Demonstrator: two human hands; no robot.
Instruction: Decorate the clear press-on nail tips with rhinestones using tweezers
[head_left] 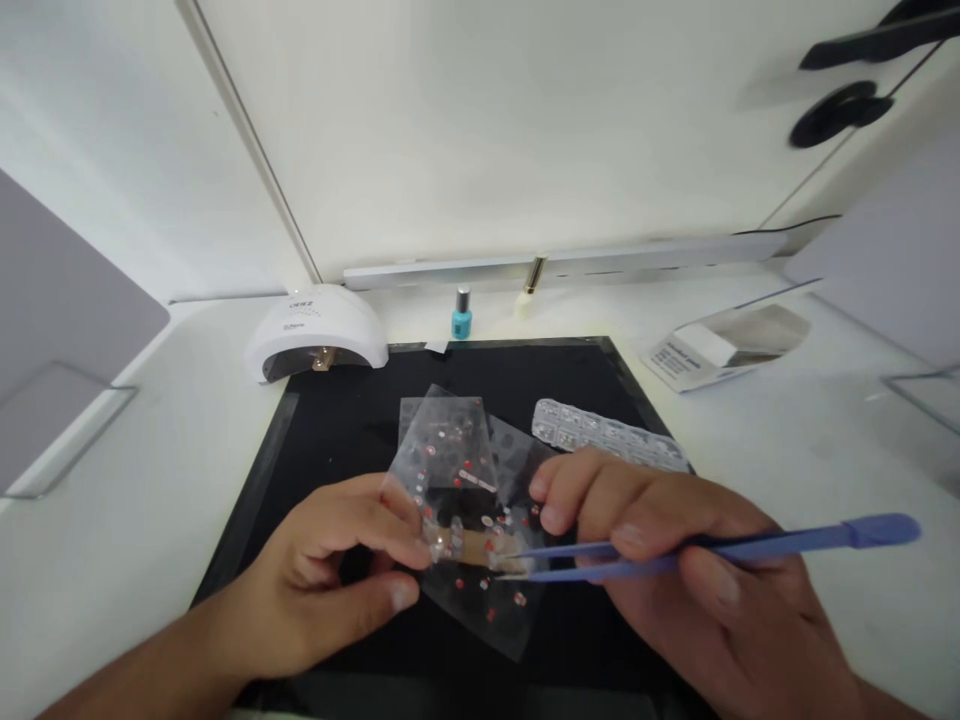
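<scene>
My right hand [697, 560] holds blue tweezers [810, 542], their tips pointing left over a small brown strip [474, 547] with clear, shiny pieces on it. My left hand [337, 570] is at the left end of that strip, thumb and forefinger close together; whether it grips the strip or the sheet edge is hard to tell. Transparent sheets [450, 430] with small red and white stickers lie overlapped around the strip on a black mat [337, 430]. The tweezer tips are slightly apart, and nothing can be made out between them.
Behind the mat stand a white lamp [319, 318], a turquoise bottle [462, 318] and a pale bottle with a gold cap [534, 278]. A clear compartment case [600, 432] and an open white box [686, 358] are at the right.
</scene>
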